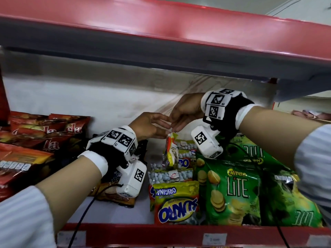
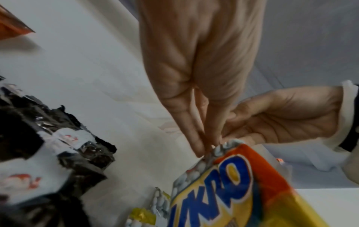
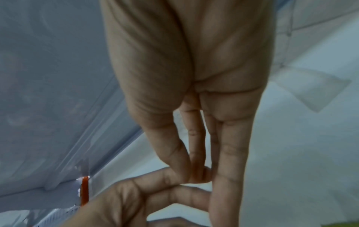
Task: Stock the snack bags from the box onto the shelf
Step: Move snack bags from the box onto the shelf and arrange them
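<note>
A red-edged shelf point(image 1: 125, 228) with a white deck and white back wall is seen, roofed closely by a second red shelf point(image 1: 161, 24) above; price labels point(image 1: 214, 238) are fixed along the near edge. On the left, red snack bags point(image 1: 44, 133) are piled; on the right, green Chitato Lite bags point(image 1: 231, 190) are stacked; between them dark packets point(image 2: 64, 138) and a row of yellow-and-orange Sukro bags point(image 1: 176, 203) are laid. The box is not shown in any view.

The step in hand is judged to be the placing of one Sukro bag point(image 1: 171, 149), which is held upright over the far end of that row, near the back wall. Its top seam is pinched by the left hand point(image 1: 150, 124), fingers straight and pressed together on the seal. The right hand point(image 1: 184, 111) is brought against it, fingertips meeting the left's over the bag's top; whether the bag itself is gripped by the right cannot be told.

The next move is likely to call for the bag to be lowered behind its fellows and released without the stack being toppled.
</note>
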A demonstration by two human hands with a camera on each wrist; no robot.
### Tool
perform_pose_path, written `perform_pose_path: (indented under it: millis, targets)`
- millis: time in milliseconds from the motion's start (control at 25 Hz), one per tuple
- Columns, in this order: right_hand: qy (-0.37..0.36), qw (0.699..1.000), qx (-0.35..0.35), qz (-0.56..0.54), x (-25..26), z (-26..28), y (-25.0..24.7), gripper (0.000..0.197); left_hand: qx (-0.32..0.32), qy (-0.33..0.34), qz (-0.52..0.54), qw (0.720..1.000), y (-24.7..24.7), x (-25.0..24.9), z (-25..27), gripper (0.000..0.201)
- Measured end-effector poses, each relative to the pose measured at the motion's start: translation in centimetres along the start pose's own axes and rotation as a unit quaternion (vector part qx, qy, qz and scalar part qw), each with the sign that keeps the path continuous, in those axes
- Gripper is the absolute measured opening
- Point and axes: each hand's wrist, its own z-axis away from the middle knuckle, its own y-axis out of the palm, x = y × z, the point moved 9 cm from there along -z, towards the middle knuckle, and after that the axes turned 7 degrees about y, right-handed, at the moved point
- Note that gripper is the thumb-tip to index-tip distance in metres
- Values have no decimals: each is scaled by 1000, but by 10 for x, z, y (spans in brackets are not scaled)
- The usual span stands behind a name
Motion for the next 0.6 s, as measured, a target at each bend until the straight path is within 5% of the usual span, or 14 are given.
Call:
perform_pose_path:
  millis: [120,320,480,600]
  targets:
    - [26,996,-6,79,-8,-10,2,30,58,4,-159,986,10,0,-10,44]
    - [67,982,58,168,-27,-6,1,45,242,-24,-324,914,31,20,-7,45]
    - [34,979,79,183,-28,0,7,75,193,-28,-313,929,16,18,-14,18]
    - [-28,977,10,209,-18,-4,2,44,127,-44,-243,961,-4,8,-21,19]
